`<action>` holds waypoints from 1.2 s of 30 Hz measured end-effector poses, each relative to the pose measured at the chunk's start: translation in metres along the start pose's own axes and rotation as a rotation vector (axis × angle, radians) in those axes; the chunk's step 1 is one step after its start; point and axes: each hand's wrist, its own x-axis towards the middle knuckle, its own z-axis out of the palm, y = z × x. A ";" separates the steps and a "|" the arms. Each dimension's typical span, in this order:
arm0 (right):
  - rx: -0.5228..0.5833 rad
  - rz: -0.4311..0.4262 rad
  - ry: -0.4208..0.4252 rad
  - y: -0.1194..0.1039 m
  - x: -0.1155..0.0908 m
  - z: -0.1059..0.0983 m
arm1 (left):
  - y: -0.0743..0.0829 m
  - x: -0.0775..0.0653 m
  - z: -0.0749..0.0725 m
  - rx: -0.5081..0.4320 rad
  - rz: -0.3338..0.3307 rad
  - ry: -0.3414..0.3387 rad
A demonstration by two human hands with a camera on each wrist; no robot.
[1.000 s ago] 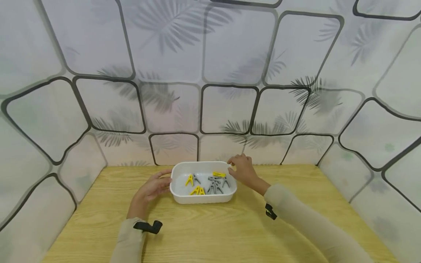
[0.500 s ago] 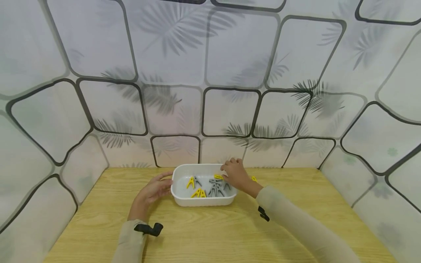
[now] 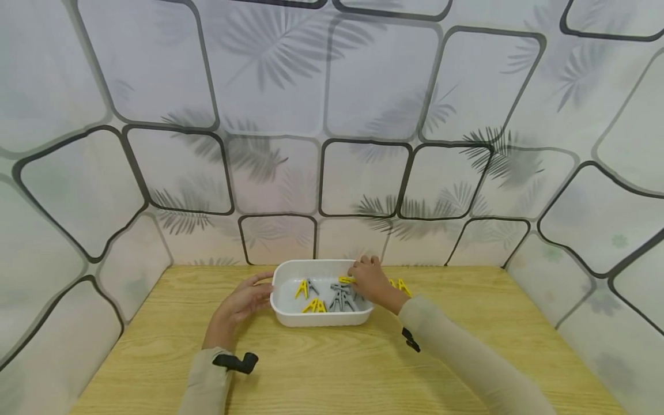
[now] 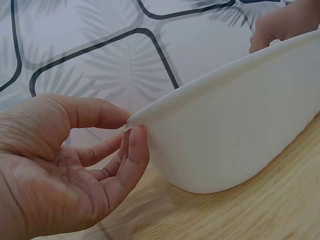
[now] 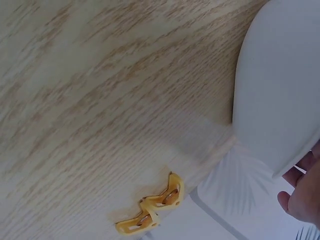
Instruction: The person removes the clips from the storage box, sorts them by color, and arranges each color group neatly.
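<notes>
A white plastic basin [image 3: 321, 320] stands on the table, with several yellow and grey clothespins inside, among them a yellow pair [image 3: 314, 306] and a grey cluster [image 3: 341, 297]. My left hand [image 3: 248, 300] is at the basin's left end; in the left wrist view its fingertips pinch the rim [image 4: 170, 97]. My right hand [image 3: 370, 281] reaches over the right end, with its fingers down inside beside a yellow clothespin [image 3: 346, 279]. The basin wall and the hand itself hide those fingertips, so any hold there is unclear.
Two yellow clothespins [image 5: 150, 207] lie on the wooden table [image 3: 311, 369] to the right of the basin, partly behind my right wrist in the head view. A patterned wall covering [image 3: 280, 173] rises right behind the table's back edge.
My right hand has moved left from the basin's right rim and down inside it. Yellow clothespins on the table beyond that hand have come into view. My left hand stays at the rim.
</notes>
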 end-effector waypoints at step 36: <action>0.187 0.166 0.078 -0.005 -0.002 0.010 | -0.001 0.001 0.000 -0.003 0.001 0.010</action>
